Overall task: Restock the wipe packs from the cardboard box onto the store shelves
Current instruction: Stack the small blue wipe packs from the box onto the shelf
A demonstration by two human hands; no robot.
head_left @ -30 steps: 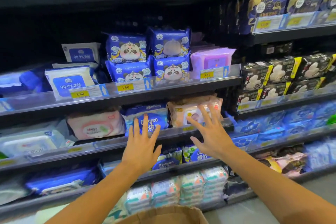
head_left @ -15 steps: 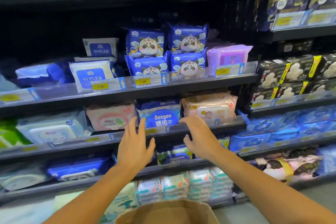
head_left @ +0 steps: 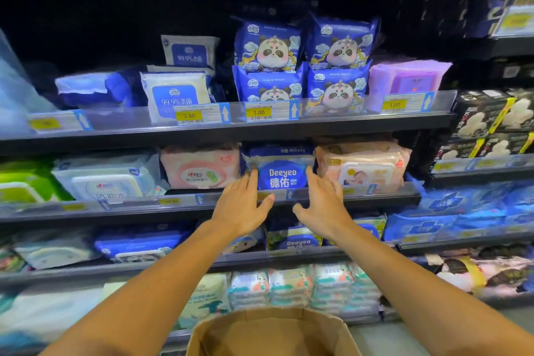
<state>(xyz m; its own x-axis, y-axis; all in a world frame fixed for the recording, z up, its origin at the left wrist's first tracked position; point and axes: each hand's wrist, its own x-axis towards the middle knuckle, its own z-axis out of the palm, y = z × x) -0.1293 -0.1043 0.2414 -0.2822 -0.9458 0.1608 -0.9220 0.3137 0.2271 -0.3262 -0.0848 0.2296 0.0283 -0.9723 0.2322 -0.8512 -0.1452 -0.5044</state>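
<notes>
While both arms reach forward, the left hand (head_left: 241,205) and right hand (head_left: 322,204) lie with fingers straight, flanking the blue Deeyeo wipe pack (head_left: 278,167); fingertips touch its left and right sides, gripping nothing. That pack stands at the front edge of the middle shelf (head_left: 384,196), between a pink wipe pack (head_left: 200,167) and a peach baby wipe pack (head_left: 364,166). Panda-print packs (head_left: 303,62) fill the shelf above. At the bottom edge of view sits the cardboard box (head_left: 271,332), its top open.
</notes>
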